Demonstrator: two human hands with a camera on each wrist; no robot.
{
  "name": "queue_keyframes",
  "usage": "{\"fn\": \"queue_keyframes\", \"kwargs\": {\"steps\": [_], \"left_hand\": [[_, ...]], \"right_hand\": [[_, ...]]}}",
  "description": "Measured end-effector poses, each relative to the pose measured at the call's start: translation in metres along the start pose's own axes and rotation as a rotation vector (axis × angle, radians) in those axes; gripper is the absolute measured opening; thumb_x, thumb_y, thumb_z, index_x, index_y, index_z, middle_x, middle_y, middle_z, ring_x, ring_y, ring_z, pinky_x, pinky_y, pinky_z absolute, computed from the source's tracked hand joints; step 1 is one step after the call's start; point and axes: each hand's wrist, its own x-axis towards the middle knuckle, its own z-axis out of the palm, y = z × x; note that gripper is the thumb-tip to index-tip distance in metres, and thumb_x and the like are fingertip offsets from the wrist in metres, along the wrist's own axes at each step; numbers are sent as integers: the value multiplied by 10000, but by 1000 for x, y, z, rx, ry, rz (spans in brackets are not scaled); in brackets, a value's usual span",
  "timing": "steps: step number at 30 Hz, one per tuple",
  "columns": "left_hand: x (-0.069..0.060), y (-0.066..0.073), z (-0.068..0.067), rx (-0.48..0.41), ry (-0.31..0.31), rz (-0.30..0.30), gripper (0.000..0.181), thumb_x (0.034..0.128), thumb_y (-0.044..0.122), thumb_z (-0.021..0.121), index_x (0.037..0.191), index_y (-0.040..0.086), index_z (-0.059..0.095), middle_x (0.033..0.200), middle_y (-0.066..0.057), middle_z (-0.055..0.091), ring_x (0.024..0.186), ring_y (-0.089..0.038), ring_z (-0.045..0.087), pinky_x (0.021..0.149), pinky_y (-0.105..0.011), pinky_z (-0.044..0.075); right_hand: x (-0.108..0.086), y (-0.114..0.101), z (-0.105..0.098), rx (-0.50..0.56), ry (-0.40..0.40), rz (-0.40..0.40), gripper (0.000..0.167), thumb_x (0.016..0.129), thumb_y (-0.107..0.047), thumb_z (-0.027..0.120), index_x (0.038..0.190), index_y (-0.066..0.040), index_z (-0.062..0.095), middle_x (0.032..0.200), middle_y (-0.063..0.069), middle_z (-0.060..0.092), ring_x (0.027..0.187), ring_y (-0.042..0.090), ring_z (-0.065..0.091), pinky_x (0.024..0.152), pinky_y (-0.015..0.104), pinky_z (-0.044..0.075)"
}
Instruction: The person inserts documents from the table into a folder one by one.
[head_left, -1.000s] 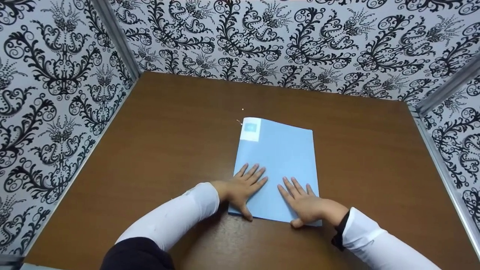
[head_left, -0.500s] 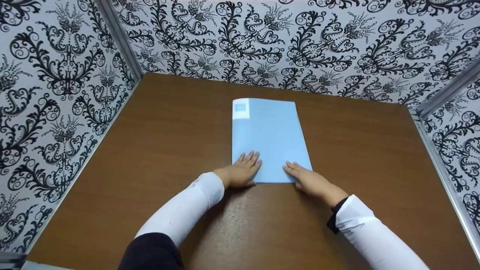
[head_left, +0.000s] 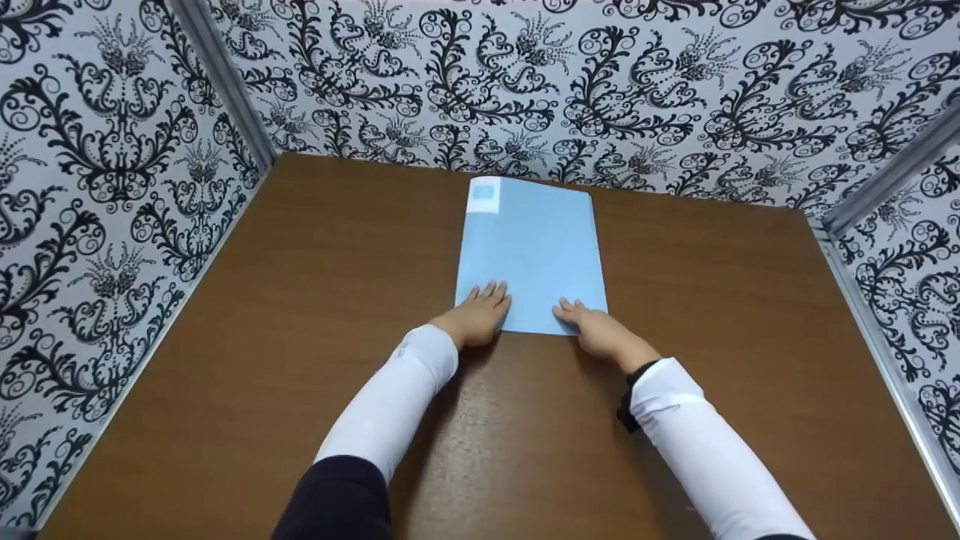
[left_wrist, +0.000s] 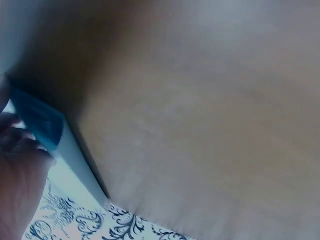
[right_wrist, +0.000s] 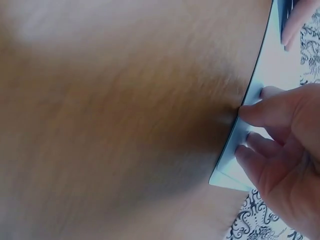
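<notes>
A light blue folder (head_left: 540,255) with a white label (head_left: 484,195) at its far left corner lies on the table, its far edge close to the back wall. On its near left corner rests my left hand (head_left: 478,315), fingers stretched over the cover. My right hand (head_left: 600,328) lies at the near right corner with its fingertips on the cover. In the right wrist view the right thumb (right_wrist: 267,112) touches the folder's near edge. The left wrist view catches the folder's spine end (left_wrist: 42,120) beside the left fingers, which are partly cut off.
The brown wooden table (head_left: 337,262) surrounds the folder on all sides. A patterned black-and-white wall (head_left: 525,90) stands behind it, with similar panels at the left and right. Grey metal strips (head_left: 225,82) run along the corners.
The folder has slid away from me toward the back wall, with both hands staying on its near end. Both arms have stretched farther forward, and the hands show less spread.
</notes>
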Motion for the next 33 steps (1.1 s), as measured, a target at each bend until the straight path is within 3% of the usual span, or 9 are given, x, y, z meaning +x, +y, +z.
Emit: {"fn": "queue_keyframes", "kwargs": {"steps": [11, 18, 27, 33], "left_hand": [[11, -8, -11, -78, -40, -42, 547, 1021, 78, 343, 1542, 38, 181, 1624, -162, 40, 1506, -299, 7, 1211, -447, 39], [16, -7, -15, -57, -25, -67, 523, 1031, 77, 300, 1540, 31, 187, 1621, -172, 58, 1504, -315, 28, 1209, -461, 48], [24, -12, -17, -16, -27, -92, 558, 1048, 204, 373, 1546, 50, 178, 1626, -161, 56, 1504, -317, 31, 1209, -462, 59], [26, -7, -18, -7, -35, -137, 586, 1049, 253, 389, 1553, 64, 156, 1632, -136, 42, 1508, -297, 18, 1211, -455, 51]], "right_hand": [[12, 3, -6, 109, -3, 50, 625, 858, 143, 365, 1466, -1, 369, 1562, 202, 251, 1456, 408, 169, 1167, 525, 185], [18, 5, -8, 154, -24, 74, 627, 880, 142, 363, 1484, -27, 340, 1579, 183, 210, 1467, 401, 118, 1168, 529, 177], [25, 9, -11, 178, -32, 50, 609, 895, 128, 375, 1485, -19, 334, 1581, 194, 198, 1467, 407, 105, 1173, 528, 158], [27, 14, -11, 241, -27, 65, 602, 912, 125, 380, 1490, -35, 331, 1594, 179, 178, 1478, 391, 73, 1180, 527, 128]]}}
